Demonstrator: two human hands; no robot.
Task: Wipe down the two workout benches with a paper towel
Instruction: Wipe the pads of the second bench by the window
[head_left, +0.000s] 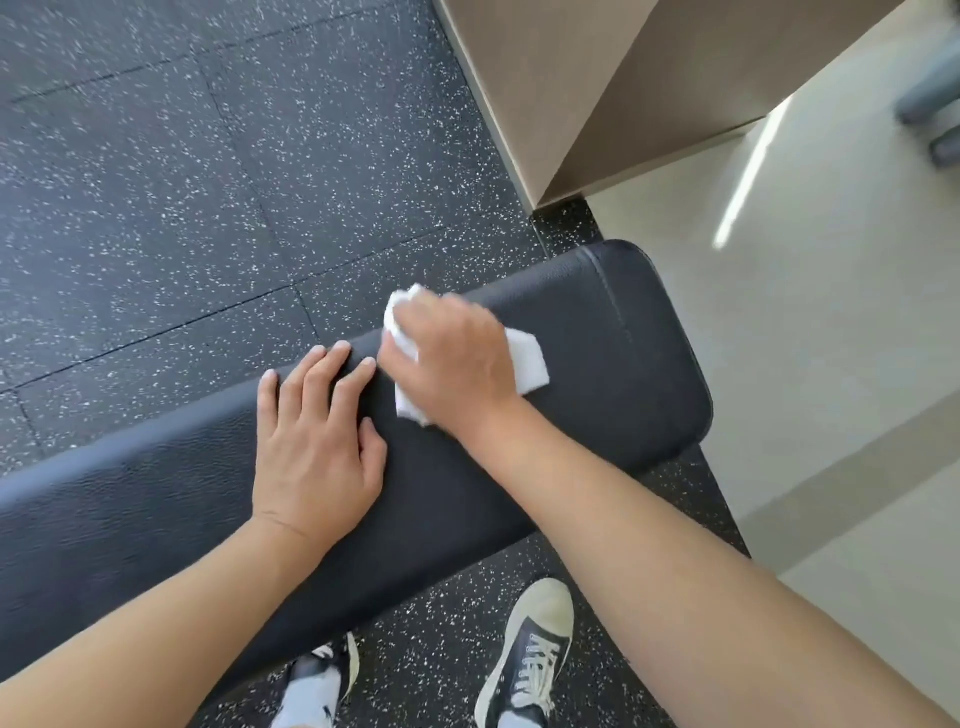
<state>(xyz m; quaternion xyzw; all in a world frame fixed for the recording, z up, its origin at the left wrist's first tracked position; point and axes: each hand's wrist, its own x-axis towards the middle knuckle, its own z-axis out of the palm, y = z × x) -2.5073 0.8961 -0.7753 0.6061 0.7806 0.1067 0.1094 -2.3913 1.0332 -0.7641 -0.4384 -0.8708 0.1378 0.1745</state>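
Paper towel (527, 364): bunched under my right grip (452, 358), pressed onto the bench (623, 374) pad for wiping. My left grip (317, 441), released and flat alongside, steadies me.

A white paper towel (527, 366) is seen under the right grip (449, 358) on the black bench (623, 374). Beyond it, black floor (182, 182) is speckled white.
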